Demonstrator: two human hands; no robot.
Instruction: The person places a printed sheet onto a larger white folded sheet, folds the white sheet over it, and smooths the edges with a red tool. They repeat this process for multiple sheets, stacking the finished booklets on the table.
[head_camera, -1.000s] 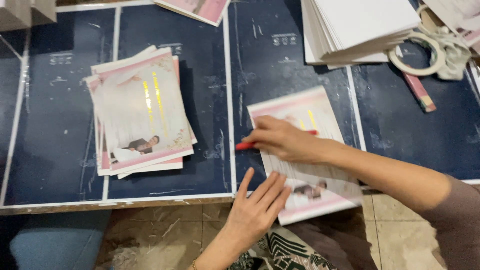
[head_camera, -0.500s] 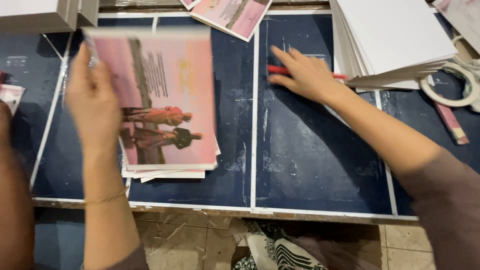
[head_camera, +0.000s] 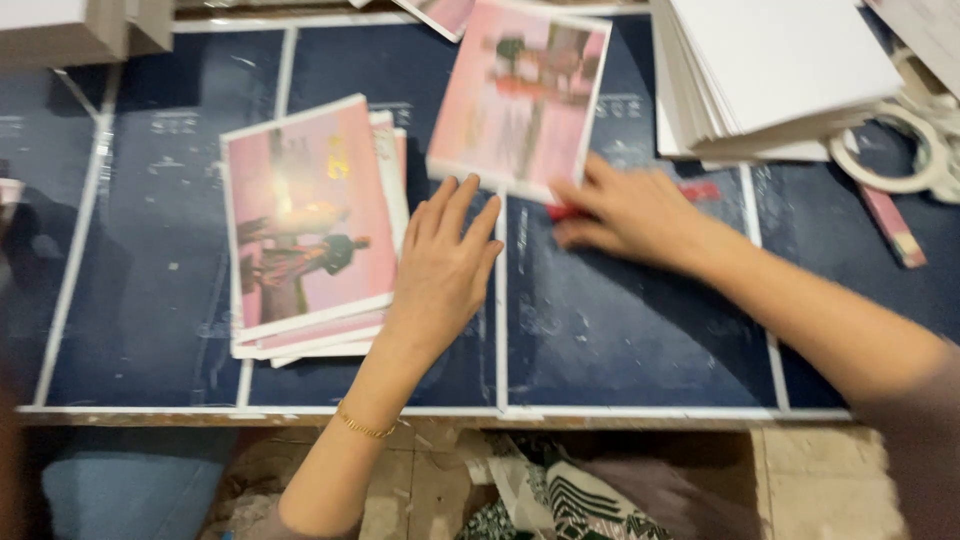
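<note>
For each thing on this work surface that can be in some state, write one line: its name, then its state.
left hand: open, fingers spread, flat beside the pink stack
right hand: closed on the red pen
red pen: held, lying low over the mat
pink print stack: piled, edges uneven
single pink print: lying apart, blurred
white sheets: stacked, fanned
tape roll: lying flat

The dark blue worktop (head_camera: 620, 330) carried a stack of pink prints (head_camera: 310, 225), one loose print (head_camera: 520, 95), white sheets (head_camera: 770, 70) and tape rolls (head_camera: 900, 150).

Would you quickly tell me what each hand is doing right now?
Left hand: open, flat beside the print stack.
Right hand: closed on a red pen.
</note>
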